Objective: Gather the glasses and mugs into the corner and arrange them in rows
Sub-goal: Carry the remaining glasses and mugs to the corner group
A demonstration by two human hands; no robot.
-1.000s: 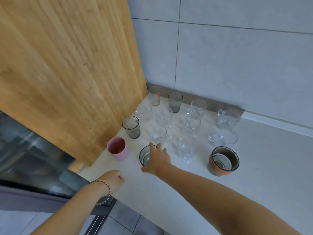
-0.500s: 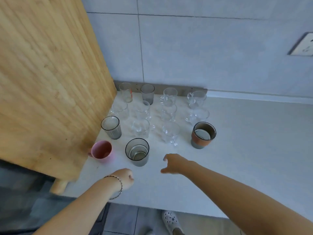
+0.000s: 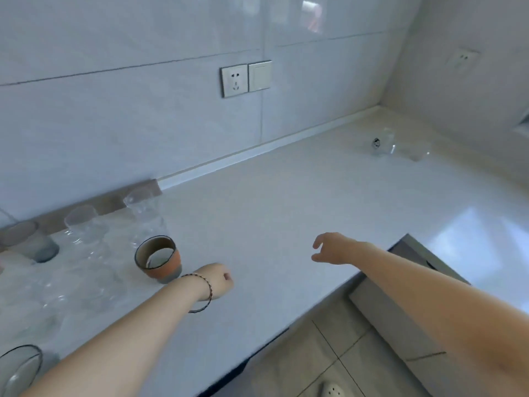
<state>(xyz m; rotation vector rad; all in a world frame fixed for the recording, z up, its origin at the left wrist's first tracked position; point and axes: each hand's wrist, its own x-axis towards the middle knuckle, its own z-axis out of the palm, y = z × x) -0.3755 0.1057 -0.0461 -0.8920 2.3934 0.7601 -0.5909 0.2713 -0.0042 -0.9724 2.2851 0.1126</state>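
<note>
nearby, one orange mug [image 3: 159, 259] beside left hand [image 3: 217, 280]; two glasses [image 3: 412, 151] far off.

The white countertop [image 3: 286, 196] carried a blurred cluster of clear glasses [image 3: 83, 224] at far left, with a grey tumbler [image 3: 31, 242] beside them and an orange-and-grey mug [image 3: 159, 259] at the cluster's right edge. The left hand [image 3: 219, 280], curled in a fist and empty, sat just right of that mug, a cord bracelet [image 3: 204, 290] on its wrist. The right hand [image 3: 332, 249] hung over the bare counter, fingers loosely bent, holding nothing. Two clear glasses [image 3: 400, 146] stood well apart at far right. A wall socket [image 3: 234, 80] was on the tiles.
</note>
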